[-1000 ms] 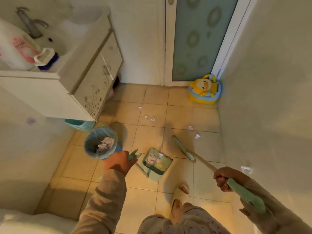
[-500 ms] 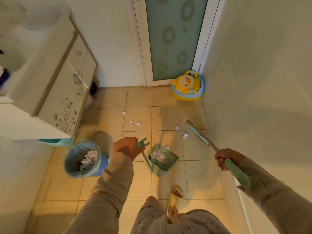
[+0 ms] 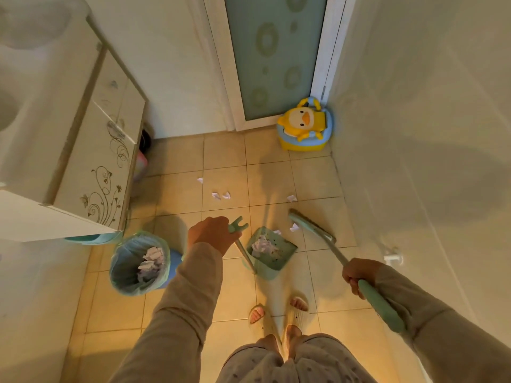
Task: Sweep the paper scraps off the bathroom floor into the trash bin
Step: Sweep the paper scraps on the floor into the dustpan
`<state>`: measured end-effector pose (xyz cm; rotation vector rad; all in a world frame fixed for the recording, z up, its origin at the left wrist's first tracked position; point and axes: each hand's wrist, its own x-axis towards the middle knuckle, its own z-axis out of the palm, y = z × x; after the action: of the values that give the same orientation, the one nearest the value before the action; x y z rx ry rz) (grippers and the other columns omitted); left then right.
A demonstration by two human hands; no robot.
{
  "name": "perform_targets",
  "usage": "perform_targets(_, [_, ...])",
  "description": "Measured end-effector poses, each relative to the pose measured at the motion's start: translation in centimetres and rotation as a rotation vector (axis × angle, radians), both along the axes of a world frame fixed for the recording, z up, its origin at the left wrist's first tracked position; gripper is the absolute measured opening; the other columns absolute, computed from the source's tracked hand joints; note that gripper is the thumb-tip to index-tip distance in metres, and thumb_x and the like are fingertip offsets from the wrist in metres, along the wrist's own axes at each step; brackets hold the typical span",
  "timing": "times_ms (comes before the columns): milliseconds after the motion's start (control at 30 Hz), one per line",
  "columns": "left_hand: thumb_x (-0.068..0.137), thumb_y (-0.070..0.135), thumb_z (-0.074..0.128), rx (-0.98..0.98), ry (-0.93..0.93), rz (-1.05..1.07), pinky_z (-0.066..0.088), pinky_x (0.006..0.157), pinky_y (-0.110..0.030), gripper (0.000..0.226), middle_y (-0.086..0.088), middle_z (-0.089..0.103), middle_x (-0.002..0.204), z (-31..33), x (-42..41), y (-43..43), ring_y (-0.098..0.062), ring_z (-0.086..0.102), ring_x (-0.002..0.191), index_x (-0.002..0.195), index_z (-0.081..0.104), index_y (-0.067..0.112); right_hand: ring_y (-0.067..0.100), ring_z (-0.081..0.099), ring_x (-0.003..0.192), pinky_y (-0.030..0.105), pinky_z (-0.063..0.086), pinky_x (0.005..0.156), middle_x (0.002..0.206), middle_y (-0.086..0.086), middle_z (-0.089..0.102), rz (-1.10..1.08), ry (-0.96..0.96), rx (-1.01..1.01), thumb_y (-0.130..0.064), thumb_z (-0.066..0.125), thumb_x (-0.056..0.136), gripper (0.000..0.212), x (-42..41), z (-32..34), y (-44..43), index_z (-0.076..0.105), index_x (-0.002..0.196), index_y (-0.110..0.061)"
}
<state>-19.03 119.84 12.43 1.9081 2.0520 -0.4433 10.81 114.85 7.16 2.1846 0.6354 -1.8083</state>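
Observation:
My left hand grips the top of the green dustpan's handle; the dustpan stands on the tiles with crumpled paper inside. My right hand holds the green broom handle, and the broom head rests on the floor just right of the dustpan. One paper scrap lies against the broom head. More scraps lie further out, one at the left and one at the right. The blue-lined trash bin, holding paper, stands left of my left arm.
A white vanity cabinet juts out at the left, above a teal basin. A yellow duck potty sits in the far right corner by the frosted door. The wall runs close along my right. My slippered feet stand behind the dustpan.
The view has swung left to right and risen, with the sink leaving sight. The broom head has shifted to the right and further out, near the scrap beside the dustpan. Both hands keep their grips.

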Motion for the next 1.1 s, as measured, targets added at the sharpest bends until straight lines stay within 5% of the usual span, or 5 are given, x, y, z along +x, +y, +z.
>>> perform_targets(133, [0.089, 0.054, 0.048, 0.024, 0.005, -0.012, 0.046, 0.079, -0.030, 0.043, -0.004, 0.069, 0.105, 0.0, 0.0, 0.6, -0.023, 0.064, 0.098, 0.105, 0.063, 0.016, 0.009, 0.035, 0.018, 0.015, 0.033, 0.035, 0.025, 0.001, 0.037, 0.074, 0.006, -0.070, 0.000, 0.035, 0.086, 0.019, -1.0, 0.8, -1.5, 0.043, 0.070, -0.003])
perform_targets(500, [0.089, 0.052, 0.048, 0.032, -0.007, -0.037, 0.046, 0.077, -0.029, 0.042, -0.004, 0.070, 0.104, 0.1, 0.1, -0.3, -0.023, 0.064, 0.097, 0.104, 0.063, 0.015, 0.009, 0.036, 0.019, 0.012, 0.031, 0.038, 0.025, 0.000, 0.036, 0.009, 0.109, -0.107, 0.001, 0.034, 0.087, 0.032, -3.4, 0.4, -4.6, 0.036, 0.057, -0.009])
perform_targets(800, [0.090, 0.050, 0.047, 0.049, 0.008, -0.054, 0.045, 0.077, -0.028, 0.042, -0.004, 0.069, 0.104, 0.1, -0.4, 0.0, -0.022, 0.064, 0.097, 0.107, 0.062, 0.015, 0.011, 0.039, 0.018, 0.009, 0.034, 0.028, 0.029, 0.004, 0.041, -0.539, 0.456, -0.077, 0.000, 0.028, 0.095, 0.048, 1.3, 3.5, -4.7, 0.039, 0.049, -0.009])
perform_targets(1100, [0.090, 0.053, 0.046, 0.071, -0.012, -0.062, 0.048, 0.079, -0.030, 0.046, -0.006, 0.069, 0.104, 0.4, 0.4, 0.9, -0.024, 0.065, 0.096, 0.109, 0.060, 0.014, 0.011, 0.038, 0.014, 0.010, 0.032, 0.024, 0.022, 0.003, 0.038, -0.346, 0.326, -0.035, 0.001, 0.030, 0.094, 0.059, 3.8, 3.7, -2.7, 0.040, 0.036, -0.008])
